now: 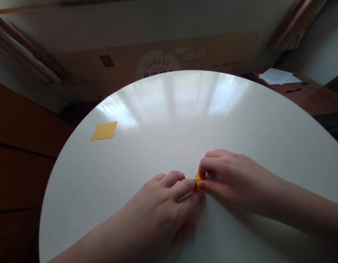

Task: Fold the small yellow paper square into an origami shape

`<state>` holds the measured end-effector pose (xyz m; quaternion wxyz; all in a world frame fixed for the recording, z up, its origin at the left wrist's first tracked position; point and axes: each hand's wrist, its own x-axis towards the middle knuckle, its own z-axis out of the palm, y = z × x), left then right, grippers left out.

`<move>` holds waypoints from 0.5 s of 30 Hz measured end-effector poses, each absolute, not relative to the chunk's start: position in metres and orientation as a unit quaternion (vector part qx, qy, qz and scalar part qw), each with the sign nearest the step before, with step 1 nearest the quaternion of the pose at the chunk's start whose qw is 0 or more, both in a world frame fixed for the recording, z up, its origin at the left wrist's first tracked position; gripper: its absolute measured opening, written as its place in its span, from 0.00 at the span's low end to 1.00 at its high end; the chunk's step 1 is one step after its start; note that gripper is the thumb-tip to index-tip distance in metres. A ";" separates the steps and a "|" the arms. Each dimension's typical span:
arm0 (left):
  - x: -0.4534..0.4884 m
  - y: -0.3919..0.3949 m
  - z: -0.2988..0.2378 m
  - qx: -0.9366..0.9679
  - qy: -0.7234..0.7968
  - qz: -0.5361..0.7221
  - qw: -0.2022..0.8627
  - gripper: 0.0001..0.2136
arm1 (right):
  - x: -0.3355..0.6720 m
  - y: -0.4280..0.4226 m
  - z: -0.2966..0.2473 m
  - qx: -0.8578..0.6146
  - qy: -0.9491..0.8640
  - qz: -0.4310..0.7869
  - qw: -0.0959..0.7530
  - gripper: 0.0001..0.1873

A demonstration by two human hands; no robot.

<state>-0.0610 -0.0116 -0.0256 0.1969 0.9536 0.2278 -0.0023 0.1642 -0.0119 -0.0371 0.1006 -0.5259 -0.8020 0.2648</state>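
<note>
White table (169,109); left hand (158,215) open, pressing tiny orange paper (198,178) near front edge; right hand (231,179) pinches it; advise edges aligned, firm crease.

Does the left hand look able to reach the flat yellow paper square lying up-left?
Probably yes: only white tabletop separates the left hand from the yellow paper square, though it presses a folded yellow piece.

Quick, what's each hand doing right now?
Left hand: open, fingertips pressing on the small orange paper piece.
Right hand: closed, pinching that same piece.
</note>
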 end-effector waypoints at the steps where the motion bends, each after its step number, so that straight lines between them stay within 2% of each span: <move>1: -0.061 -0.013 -0.026 0.954 0.228 -0.002 0.193 0.18 | 0.166 -0.011 -0.037 -0.532 -0.798 0.265 0.099 0.04; 9: -0.060 -0.016 -0.024 0.953 0.231 -0.019 0.196 0.21 | 0.176 -0.004 -0.037 -0.550 -0.790 0.256 0.090 0.08; 15: -0.059 -0.017 -0.021 0.951 0.236 -0.034 0.197 0.23 | 0.181 0.001 -0.036 -0.514 -0.794 0.306 0.110 0.07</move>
